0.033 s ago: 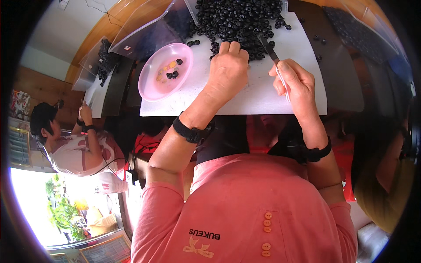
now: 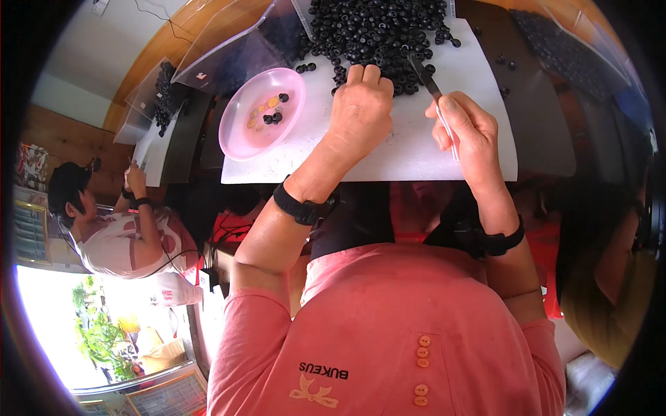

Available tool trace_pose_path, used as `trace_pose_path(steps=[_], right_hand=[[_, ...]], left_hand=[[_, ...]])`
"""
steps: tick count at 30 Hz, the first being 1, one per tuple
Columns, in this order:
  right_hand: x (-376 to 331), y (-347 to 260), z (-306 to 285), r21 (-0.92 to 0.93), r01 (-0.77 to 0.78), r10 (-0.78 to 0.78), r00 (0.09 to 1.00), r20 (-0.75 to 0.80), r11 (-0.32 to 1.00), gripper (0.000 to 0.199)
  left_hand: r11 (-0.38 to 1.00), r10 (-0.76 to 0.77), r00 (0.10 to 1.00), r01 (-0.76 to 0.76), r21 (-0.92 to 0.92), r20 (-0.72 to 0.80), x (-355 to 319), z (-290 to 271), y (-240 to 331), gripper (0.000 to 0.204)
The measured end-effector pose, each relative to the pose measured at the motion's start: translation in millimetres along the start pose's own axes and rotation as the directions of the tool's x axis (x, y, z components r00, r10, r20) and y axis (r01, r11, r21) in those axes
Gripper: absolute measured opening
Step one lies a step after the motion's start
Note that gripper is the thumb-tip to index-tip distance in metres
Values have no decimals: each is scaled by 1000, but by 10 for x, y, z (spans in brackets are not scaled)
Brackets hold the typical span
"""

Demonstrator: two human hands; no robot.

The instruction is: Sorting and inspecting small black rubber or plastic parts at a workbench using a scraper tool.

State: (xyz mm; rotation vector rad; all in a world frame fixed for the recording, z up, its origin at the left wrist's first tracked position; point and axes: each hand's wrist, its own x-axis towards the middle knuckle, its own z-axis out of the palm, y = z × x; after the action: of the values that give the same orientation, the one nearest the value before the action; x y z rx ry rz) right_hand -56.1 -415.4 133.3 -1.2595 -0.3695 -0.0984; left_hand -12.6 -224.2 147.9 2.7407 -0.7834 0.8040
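Note:
My left hand (image 2: 362,104) is closed, its knuckles up and fingers curled under at the near edge of a heap of small round black parts (image 2: 378,35). Whatever its fingertips pinch is hidden beneath them. In my closed right hand (image 2: 470,128) is a slim knife-like tool (image 2: 428,82) with a dark flat blade and a pale handle. Its blade tip points up and left, to the heap's right edge. Both hands are over a white sheet (image 2: 312,165). Left of them, a pink bowl (image 2: 232,139) holds a few black parts and some small yellowish pieces.
Clear plastic bins (image 2: 236,45) stand behind the bowl. A few loose black parts (image 2: 512,66) lie on the dark table (image 2: 541,132) to the right. At far left a co-worker (image 2: 132,229) sits by another black heap (image 2: 168,93). Part of another person (image 2: 603,298) shows at right.

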Motion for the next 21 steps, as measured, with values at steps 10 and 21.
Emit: trace_pose_path(steps=[10, 21], right_hand=[[-13, -50, 94, -102, -3, 1, 1000, -20, 995, 26], [46, -34, 223, -440, -51, 45, 999, -25, 897, 30]], left_hand=[[321, -444, 829, 501, -804, 340, -219, -380, 76, 9], [-337, -358, 824, 325, -884, 440, -427, -279, 92, 12]])
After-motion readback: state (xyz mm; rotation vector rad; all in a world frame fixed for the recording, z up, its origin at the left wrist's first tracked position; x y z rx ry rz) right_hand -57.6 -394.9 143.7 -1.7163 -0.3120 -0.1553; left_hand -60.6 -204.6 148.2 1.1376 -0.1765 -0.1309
